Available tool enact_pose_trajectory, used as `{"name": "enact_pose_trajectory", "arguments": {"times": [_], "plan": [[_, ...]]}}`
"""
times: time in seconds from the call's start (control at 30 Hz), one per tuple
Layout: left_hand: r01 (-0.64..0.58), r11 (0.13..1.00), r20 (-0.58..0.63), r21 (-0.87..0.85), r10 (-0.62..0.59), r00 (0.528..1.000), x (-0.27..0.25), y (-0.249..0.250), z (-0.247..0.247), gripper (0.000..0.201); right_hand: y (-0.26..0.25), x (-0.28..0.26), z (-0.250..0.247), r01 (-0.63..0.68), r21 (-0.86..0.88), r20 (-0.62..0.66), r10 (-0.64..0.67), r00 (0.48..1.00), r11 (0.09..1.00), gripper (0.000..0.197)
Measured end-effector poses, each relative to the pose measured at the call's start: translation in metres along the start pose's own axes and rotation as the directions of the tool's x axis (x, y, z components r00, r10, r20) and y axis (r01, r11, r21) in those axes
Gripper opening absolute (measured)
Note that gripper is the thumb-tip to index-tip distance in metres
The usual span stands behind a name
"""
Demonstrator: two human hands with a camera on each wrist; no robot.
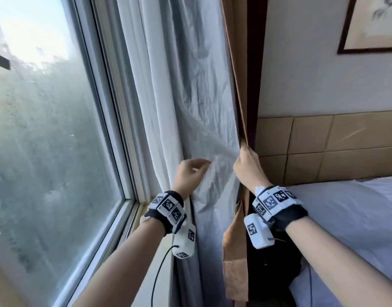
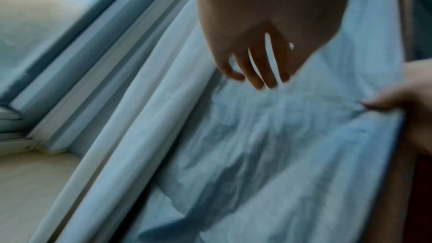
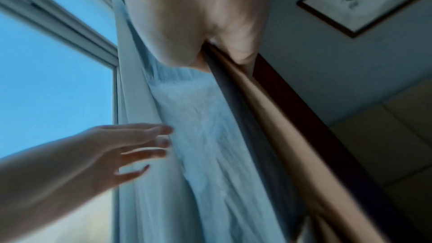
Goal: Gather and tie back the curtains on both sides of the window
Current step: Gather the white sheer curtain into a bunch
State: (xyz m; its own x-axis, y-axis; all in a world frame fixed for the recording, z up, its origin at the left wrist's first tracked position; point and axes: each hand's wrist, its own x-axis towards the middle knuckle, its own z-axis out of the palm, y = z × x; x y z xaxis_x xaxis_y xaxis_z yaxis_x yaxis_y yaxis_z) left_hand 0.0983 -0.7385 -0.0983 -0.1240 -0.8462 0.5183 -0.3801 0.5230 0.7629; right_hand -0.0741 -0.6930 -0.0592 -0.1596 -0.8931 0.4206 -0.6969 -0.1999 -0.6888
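Note:
A curtain with a pale crinkled lining (image 1: 201,89) and a tan face (image 1: 237,74) hangs at the window's right side. My right hand (image 1: 246,160) grips its leading edge where tan cloth and lining meet (image 3: 210,47). My left hand (image 1: 191,171) is open, fingers loosely spread, fingertips (image 2: 261,80) at the lining just left of the right hand; contact is unclear in the blur. In the right wrist view the left hand (image 3: 131,145) reaches toward the lining (image 3: 198,136). A tan strip (image 1: 235,258) hangs below my right wrist. No tie-back is plainly visible.
The window pane (image 1: 46,129) and its white frame (image 1: 124,129) fill the left, with a sill (image 1: 133,229) below. A bed with white sheets (image 1: 345,218) and a padded headboard (image 1: 334,147) stand right of the curtain. A framed picture (image 1: 372,25) hangs above.

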Motion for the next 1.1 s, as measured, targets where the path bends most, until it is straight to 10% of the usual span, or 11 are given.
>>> {"name": "enact_pose_trajectory", "arguments": {"times": [0.1, 0.23, 0.4, 0.6, 0.83, 1.1], "plan": [[0.111, 0.989, -0.480, 0.098, -0.051, 0.876, 0.009, -0.019, -0.025, 0.029, 0.016, -0.011, -0.011, 0.069, -0.018, -0.036, -0.069, 0.997, 0.997, 0.068], [0.267, 0.962, -0.362, 0.054, -0.230, 0.903, 0.021, -0.035, -0.036, 0.070, 0.031, -0.022, -0.022, 0.181, -0.021, -0.139, -0.182, 0.973, 0.983, 0.097], [0.332, 0.942, -0.291, 0.057, -0.302, 0.908, 0.037, -0.052, -0.024, 0.058, 0.035, -0.030, -0.030, 0.214, -0.128, -0.088, -0.226, 0.970, 0.968, 0.106], [0.229, 0.959, -0.406, 0.169, -0.145, 0.902, 0.027, -0.035, -0.008, 0.034, 0.045, -0.025, -0.030, 0.171, -0.257, -0.068, -0.194, 0.979, 0.951, 0.058], [-0.304, 0.930, -0.009, 0.207, 0.313, 0.950, -0.042, 0.025, 0.063, 0.024, 0.027, -0.030, -0.020, 0.049, -0.171, -0.062, -0.061, 0.996, 0.984, 0.051], [-0.150, 0.983, 0.312, 0.101, 0.112, 0.944, -0.044, 0.038, 0.102, 0.020, 0.005, -0.039, -0.023, -0.095, 0.261, 0.123, 0.065, 0.990, 0.961, 0.054]]}}
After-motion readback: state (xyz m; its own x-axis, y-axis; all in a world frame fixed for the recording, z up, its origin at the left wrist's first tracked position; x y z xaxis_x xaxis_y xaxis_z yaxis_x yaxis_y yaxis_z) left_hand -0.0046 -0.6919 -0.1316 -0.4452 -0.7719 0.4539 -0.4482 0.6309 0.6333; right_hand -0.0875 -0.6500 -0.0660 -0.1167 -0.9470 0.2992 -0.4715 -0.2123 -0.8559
